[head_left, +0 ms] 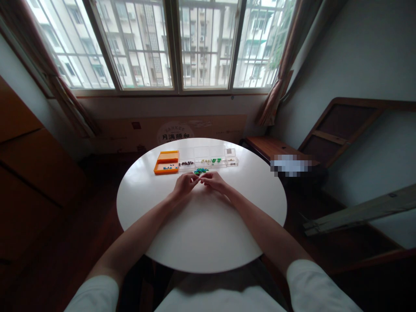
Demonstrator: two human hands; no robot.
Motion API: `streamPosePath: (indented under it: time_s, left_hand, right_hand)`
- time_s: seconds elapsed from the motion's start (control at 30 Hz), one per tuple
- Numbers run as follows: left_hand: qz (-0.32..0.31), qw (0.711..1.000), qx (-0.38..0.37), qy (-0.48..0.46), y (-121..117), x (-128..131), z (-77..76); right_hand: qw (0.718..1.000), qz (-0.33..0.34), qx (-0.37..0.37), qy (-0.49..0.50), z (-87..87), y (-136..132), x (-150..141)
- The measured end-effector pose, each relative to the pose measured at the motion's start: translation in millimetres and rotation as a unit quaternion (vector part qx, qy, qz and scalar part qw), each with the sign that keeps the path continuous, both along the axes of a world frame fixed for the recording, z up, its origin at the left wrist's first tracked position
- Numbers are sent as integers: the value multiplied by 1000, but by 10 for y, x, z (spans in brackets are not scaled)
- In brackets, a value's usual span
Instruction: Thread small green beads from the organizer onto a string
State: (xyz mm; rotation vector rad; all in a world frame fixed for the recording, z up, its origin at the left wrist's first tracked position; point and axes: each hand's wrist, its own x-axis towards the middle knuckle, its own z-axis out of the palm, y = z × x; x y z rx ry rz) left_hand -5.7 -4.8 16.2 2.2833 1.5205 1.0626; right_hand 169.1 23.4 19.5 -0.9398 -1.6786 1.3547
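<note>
My left hand and my right hand meet near the middle of the white round table. Fingertips of both are pinched together and almost touch each other. Whatever lies between them is too small to make out. Just beyond the fingers is a cluster of small blue and green pieces, partly hidden by the hands. Behind my left hand stands an opened orange case with a few small blue and dark pieces in it.
Clear plastic boxes with lids raised line the far side, holding dark, pale yellow and green bits. A brown wooden bench stands to the right of the table. A barred window is ahead, over a long cardboard panel.
</note>
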Motion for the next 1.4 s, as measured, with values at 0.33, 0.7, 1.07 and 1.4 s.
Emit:
streamPosePath:
  time_s: [0.33, 0.7, 1.07, 1.4]
  left_hand:
    - [-33, 999, -2, -22, 20, 0, -20]
    - [-33, 999, -3, -18, 9, 13, -27]
    - [-5, 1000, -15, -1, -12, 22, -3]
    - [7, 1000, -18, 4, -21, 21, 9]
  right_hand:
    - [1000, 2, -5, 8, 3, -7, 2]
    - [1000, 1, 5, -2, 9, -15, -10]
    - [1000, 4, 23, -21, 7, -4, -5]
    - [1000, 5, 25, -14, -21, 17, 4]
